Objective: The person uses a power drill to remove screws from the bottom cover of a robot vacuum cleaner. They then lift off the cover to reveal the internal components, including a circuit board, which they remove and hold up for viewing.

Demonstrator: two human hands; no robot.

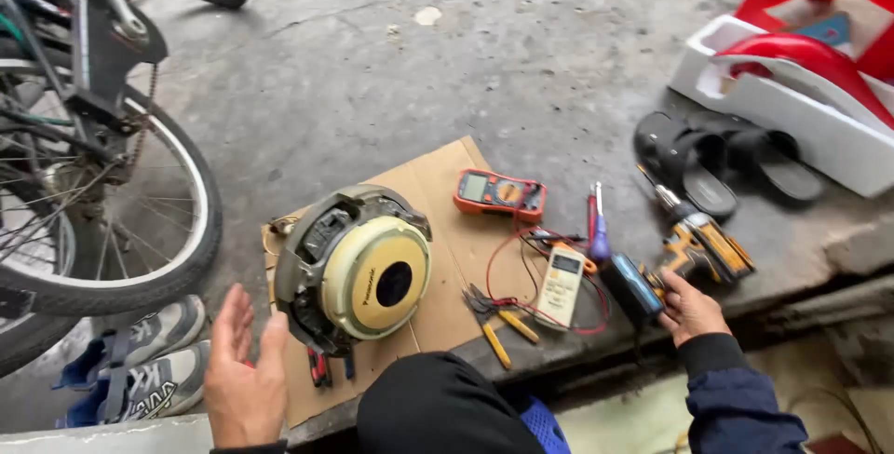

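My left hand (244,370) is raised with fingers spread, empty, just left of a round cream and grey motor unit (358,268) standing on a sheet of cardboard (438,193). My right hand (689,309) grips the base of a yellow and black cordless drill (694,244) lying at the cardboard's right. An orange multimeter (500,193) with red and black leads, a white remote control (561,286), yellow-handled pliers (498,324) and a screwdriver (598,230) lie between the hands.
A bicycle wheel (112,221) stands at left, with grey sneakers (140,361) below it. Black sandals (717,165) and a white and red plastic body panel (792,91) lie at right. The concrete step's edge runs under the drill. My dark knee (438,412) is at the bottom.
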